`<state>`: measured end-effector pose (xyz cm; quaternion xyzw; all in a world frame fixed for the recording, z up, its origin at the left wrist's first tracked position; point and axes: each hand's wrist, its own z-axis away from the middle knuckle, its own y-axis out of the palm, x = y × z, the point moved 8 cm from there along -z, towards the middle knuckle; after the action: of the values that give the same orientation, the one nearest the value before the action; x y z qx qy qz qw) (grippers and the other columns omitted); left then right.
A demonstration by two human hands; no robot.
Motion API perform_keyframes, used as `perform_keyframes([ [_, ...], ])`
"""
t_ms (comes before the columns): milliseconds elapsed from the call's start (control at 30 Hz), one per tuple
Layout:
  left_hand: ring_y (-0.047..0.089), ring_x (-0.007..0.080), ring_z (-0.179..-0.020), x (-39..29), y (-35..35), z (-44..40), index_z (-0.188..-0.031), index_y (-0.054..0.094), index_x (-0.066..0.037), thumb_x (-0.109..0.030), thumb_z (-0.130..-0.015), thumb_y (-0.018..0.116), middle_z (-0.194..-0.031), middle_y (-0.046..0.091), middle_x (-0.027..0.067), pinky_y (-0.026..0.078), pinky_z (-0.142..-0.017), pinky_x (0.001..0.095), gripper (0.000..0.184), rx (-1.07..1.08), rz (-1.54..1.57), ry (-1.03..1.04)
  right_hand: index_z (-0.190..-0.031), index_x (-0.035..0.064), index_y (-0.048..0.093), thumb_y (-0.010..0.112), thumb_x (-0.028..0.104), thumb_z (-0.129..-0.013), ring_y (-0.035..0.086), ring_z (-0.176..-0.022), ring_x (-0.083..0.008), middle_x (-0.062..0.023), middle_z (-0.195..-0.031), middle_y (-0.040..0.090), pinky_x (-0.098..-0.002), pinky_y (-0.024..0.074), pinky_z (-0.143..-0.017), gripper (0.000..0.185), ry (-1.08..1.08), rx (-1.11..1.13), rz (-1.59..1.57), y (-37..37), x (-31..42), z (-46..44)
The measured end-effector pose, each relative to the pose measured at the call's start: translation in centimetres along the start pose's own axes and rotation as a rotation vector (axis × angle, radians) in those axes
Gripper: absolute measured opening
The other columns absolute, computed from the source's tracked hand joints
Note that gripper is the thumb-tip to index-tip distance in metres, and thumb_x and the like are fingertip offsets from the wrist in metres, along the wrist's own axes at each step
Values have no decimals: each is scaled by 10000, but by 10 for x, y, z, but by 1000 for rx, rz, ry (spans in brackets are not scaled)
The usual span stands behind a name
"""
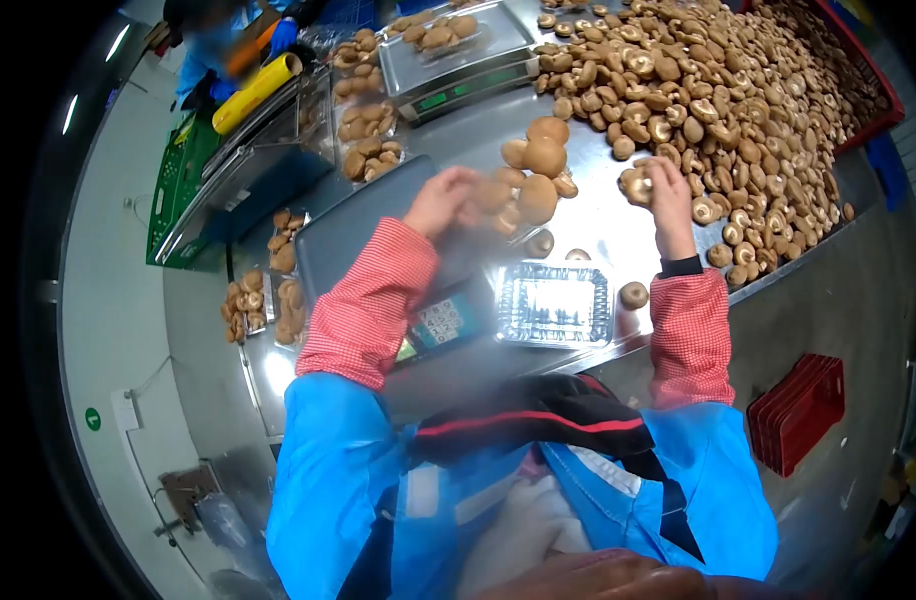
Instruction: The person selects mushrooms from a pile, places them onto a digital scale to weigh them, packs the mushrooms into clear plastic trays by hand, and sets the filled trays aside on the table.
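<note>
My left hand (pixel 446 203) is beside a group of larger brown mushrooms (pixel 540 198) on the metal table; its fingers are smeared and partly hazy. My right hand (pixel 668 200) has its fingers curled round a mushroom (pixel 635 186), at the left edge of the big mushroom heap (pixel 718 110). Below and between the hands lies a clear plastic tray (pixel 555 304), with nothing visible in it. A few single mushrooms (pixel 634 294) lie around that tray. Under my left forearm is a dark grey tray (pixel 323 235).
A scale (pixel 468 85) bearing a mushroom pack stands at the back. Filled packs (pixel 366 122) line the left side. A co-worker in blue gloves (pixel 283 37) is at the upper left by a yellow roll (pixel 258 92). Red crates (pixel 798 412) sit at the lower right.
</note>
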<state>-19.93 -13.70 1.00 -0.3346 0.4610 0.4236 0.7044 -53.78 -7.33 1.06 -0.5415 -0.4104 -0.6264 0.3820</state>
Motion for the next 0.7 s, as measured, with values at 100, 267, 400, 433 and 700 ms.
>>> perform_keyframes([
  [100,604,85,-625,0,-34,12,-1182,546,-20,-95,-976,482,-846,615,40,509,-537,193,228,48,-100,24,-1136,44,640,611,373,-911,620,-928,-260,-158,-1043,620,-369,506,-793,400,-369,-175,1161,10,39,17],
  [267,589,69,-588,-3,-57,36,-1171,552,-11,-82,-980,463,-830,625,33,496,-518,191,222,60,-167,20,-1367,65,460,577,412,-903,545,-1067,-352,-193,-1121,569,-434,448,-897,591,-638,172,857,117,80,36],
  [400,592,68,-588,2,-76,52,-1167,551,-5,-77,-979,464,-825,627,34,498,-510,192,219,49,-147,12,-1264,36,545,547,294,-935,547,-1045,-363,-188,-1114,587,-406,431,-923,418,-702,388,789,191,62,36],
  [433,593,68,-587,4,-87,58,-1166,550,-4,-77,-979,464,-823,627,35,498,-508,193,219,26,-140,7,-1212,31,586,559,278,-925,555,-1021,-361,-176,-1084,604,-409,439,-905,380,-689,387,772,204,61,41],
  [700,555,70,-544,64,-176,93,-1186,539,-11,-84,-988,449,-808,616,34,468,-481,197,230,-202,-145,-7,-1060,4,636,607,230,-865,599,-953,-375,-204,-1041,621,-417,487,-841,300,-449,478,591,270,-21,52],
])
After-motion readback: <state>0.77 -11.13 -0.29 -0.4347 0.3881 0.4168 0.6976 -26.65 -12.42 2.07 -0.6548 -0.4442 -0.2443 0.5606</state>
